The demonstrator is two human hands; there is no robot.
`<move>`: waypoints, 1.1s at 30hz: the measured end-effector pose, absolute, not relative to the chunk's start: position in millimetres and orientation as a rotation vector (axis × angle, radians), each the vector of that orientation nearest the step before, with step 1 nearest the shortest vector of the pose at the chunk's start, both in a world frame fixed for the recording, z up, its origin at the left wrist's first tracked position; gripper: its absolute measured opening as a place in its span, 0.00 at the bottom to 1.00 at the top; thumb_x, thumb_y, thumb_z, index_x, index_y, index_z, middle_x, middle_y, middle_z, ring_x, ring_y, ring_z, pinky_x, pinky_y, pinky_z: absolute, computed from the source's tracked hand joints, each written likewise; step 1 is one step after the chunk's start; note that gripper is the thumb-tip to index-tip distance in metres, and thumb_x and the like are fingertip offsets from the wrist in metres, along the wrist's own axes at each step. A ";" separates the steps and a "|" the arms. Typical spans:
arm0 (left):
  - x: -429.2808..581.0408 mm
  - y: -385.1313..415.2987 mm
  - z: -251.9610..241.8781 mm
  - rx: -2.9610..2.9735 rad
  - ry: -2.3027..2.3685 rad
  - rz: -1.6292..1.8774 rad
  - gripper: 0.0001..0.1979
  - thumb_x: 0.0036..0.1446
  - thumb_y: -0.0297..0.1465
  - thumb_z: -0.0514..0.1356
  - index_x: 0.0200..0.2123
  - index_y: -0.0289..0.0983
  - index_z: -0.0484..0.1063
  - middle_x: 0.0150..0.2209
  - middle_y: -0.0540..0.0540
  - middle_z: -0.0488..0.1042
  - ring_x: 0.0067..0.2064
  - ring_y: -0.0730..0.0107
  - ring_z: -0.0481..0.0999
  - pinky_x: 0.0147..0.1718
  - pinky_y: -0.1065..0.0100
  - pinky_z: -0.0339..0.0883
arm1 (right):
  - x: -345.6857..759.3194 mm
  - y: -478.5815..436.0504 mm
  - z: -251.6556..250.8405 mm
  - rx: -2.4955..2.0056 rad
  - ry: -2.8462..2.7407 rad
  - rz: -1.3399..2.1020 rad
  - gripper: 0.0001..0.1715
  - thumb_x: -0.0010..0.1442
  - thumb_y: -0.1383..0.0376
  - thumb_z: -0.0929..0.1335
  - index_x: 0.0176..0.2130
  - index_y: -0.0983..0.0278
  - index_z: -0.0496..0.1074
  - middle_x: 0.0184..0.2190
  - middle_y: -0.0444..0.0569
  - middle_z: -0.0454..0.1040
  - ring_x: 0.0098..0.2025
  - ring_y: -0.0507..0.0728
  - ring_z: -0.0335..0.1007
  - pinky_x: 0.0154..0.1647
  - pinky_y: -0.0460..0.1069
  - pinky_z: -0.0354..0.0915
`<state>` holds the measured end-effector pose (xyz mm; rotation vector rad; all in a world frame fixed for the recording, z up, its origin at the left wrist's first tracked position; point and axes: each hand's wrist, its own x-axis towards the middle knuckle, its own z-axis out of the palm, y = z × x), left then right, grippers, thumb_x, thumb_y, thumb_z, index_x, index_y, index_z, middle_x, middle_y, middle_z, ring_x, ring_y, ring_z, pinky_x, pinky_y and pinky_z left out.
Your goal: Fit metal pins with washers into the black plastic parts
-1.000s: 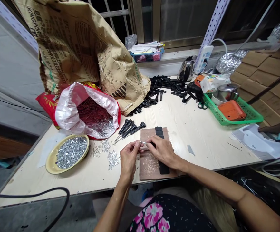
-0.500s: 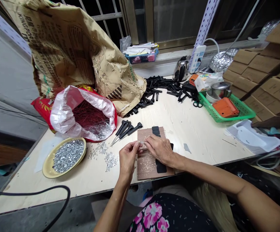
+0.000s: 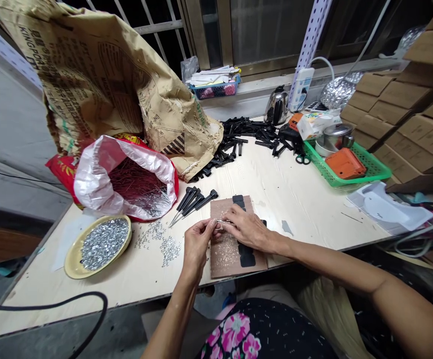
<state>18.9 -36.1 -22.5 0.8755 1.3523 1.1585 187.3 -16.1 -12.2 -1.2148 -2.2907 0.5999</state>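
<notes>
Pale wood-grain table top (image 3: 294,199) runs beneath a barred window, crowded on the far side. Near its front edge the left hand (image 3: 197,243) and the right hand (image 3: 249,230) meet over a brown rectangular board (image 3: 226,255) that lies flat and carries several black rounded pads.

Between the two hands is a thin silver metal pin (image 3: 221,221), lying roughly level just above the board. The left thumb and forefinger are pinched closed on one end and the right fingertips are pinched on the other; the remaining fingers of both hands curl loosely. The pin is bright, bare and very slender. Whether anything small is threaded on it seems impossible to tell at this size.

Just beyond the board lies a small bundle of black-headed pins (image 3: 193,200), heads pointing away. To the left, loose silver washers (image 3: 163,243) are scattered on the wood near a yellow round dish (image 3: 73,259) heaped with more. Behind that a red plastic bag with a white lining (image 3: 96,174) gapes open, full of long pins.

A tall crumpled brown paper sack (image 3: 100,75) stands at the back. Its print begins "KING PO", a black-striped diamond mark sits near its lower edge, and the finer lines are unreadable. A pile of black plastic parts (image 3: 246,133) spreads beside it, near a green plastic basket (image 3: 375,172).
</notes>
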 end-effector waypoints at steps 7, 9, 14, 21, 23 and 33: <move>41.4 -25.5 -28.6 0.985 1.343 1.124 0.17 0.45 0.42 0.66 0.31 0.33 0.77 0.28 0.46 0.77 0.27 0.71 0.72 0.29 0.70 0.67 | 220.2 -12.5 -19.4 -1.221 -2.149 0.641 0.10 0.64 0.65 0.62 0.43 0.62 0.71 0.38 0.47 0.69 0.40 0.52 0.67 0.40 0.47 0.63; 47.9 -20.3 -28.5 1.100 1.365 1.085 0.18 0.48 0.42 0.64 0.36 0.34 0.78 0.32 0.43 0.78 0.31 0.68 0.74 0.30 0.68 0.68 | 230.8 -8.1 -22.2 -1.267 -2.146 0.549 0.10 0.65 0.64 0.62 0.43 0.60 0.71 0.41 0.46 0.69 0.41 0.51 0.67 0.38 0.46 0.63; 45.4 -19.6 -29.0 1.581 1.629 1.065 0.22 0.57 0.41 0.57 0.52 0.38 0.70 0.48 0.40 0.73 0.47 0.59 0.72 0.45 0.58 0.67 | 249.6 17.1 -33.8 -1.382 -2.217 0.336 0.11 0.65 0.62 0.62 0.43 0.63 0.70 0.38 0.46 0.69 0.36 0.51 0.67 0.33 0.45 0.60; 31.3 -26.8 -62.4 2.153 1.670 0.840 0.22 0.61 0.35 0.52 0.57 0.34 0.63 0.59 0.35 0.63 0.62 0.49 0.57 0.57 0.46 0.55 | 255.5 59.6 -51.3 -1.334 -2.449 -0.037 0.14 0.67 0.62 0.60 0.37 0.64 0.72 0.38 0.49 0.69 0.37 0.53 0.62 0.32 0.47 0.57; 30.8 -26.0 -72.0 2.181 1.679 0.805 0.24 0.61 0.36 0.52 0.58 0.32 0.61 0.61 0.33 0.60 0.63 0.48 0.55 0.58 0.45 0.54 | 259.6 52.7 -59.4 -1.218 -2.557 -0.089 0.15 0.67 0.65 0.58 0.37 0.65 0.71 0.34 0.49 0.69 0.36 0.53 0.61 0.30 0.47 0.57; 30.9 -24.4 -79.5 2.220 1.700 0.811 0.25 0.62 0.37 0.51 0.60 0.34 0.58 0.61 0.33 0.60 0.63 0.49 0.55 0.58 0.45 0.54 | 263.2 26.5 -51.1 -0.946 -2.677 -0.091 0.24 0.68 0.70 0.50 0.37 0.68 0.70 0.33 0.48 0.69 0.34 0.51 0.60 0.26 0.45 0.57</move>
